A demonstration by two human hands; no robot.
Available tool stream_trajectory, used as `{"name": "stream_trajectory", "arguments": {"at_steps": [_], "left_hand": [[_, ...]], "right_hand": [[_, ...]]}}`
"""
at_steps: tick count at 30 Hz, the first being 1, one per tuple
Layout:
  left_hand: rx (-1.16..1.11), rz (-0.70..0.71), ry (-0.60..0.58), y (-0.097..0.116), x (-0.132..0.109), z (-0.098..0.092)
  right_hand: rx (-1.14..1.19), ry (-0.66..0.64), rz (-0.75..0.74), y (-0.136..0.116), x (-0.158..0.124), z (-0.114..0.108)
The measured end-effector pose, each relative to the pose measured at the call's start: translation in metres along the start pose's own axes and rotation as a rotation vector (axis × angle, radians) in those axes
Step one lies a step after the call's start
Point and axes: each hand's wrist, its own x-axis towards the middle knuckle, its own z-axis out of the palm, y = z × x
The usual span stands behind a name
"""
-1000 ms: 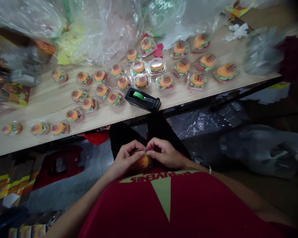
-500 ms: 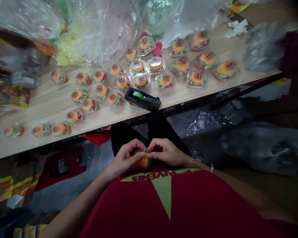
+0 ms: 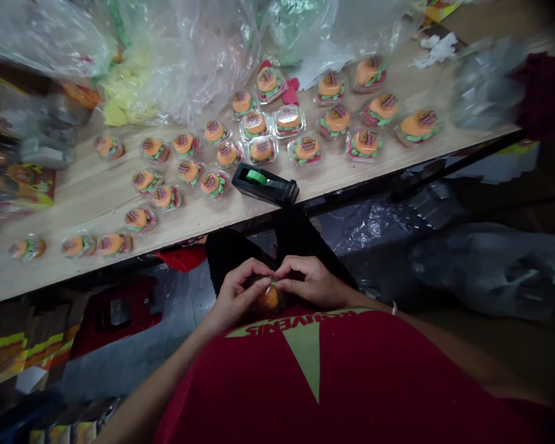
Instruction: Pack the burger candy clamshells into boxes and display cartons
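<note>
Down at my lap, my left hand (image 3: 237,291) and my right hand (image 3: 306,281) are curled together around one small burger-shaped candy in a clear plastic case (image 3: 269,298). Its orange top shows between my fingers. The thumbs and forefingers of both hands pinch at its upper edge, where a speck of green shows. On the wooden table (image 3: 97,197) above my hands sits a black tape dispenser (image 3: 265,184) with a green roll, close to the table's front edge.
Several more packed burger candies (image 3: 308,150) lie in rows across the table. Crumpled clear plastic bags (image 3: 185,55) pile up at the back. A red stool (image 3: 115,311) and printed cartons (image 3: 9,351) stand on the floor at left, grey plastic sacks (image 3: 490,271) at right.
My hands have stayed together on the candy case, with only slight finger movement. The view has shifted a little.
</note>
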Motion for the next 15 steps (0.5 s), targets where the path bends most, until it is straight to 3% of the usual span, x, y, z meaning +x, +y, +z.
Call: {"name": "stream_trajectory", "arguments": {"at_steps": [3,5,10,15], "left_hand": [[-0.136,-0.111,0.041,-0.002,0.000,0.001],[-0.199,-0.151,0.062,-0.003,0.000,0.001],[-0.240,-0.203,0.129,-0.003,-0.002,0.004],[-0.199,-0.212,0.175,-0.004,-0.003,0.008]], "right_hand": [[0.007,0.136,0.034,0.004,-0.002,0.006],[-0.104,0.178,-0.056,0.006,-0.002,0.007],[-0.494,0.155,-0.310,0.001,-0.002,0.005],[-0.750,0.117,-0.281,-0.008,-0.005,0.006]]}}
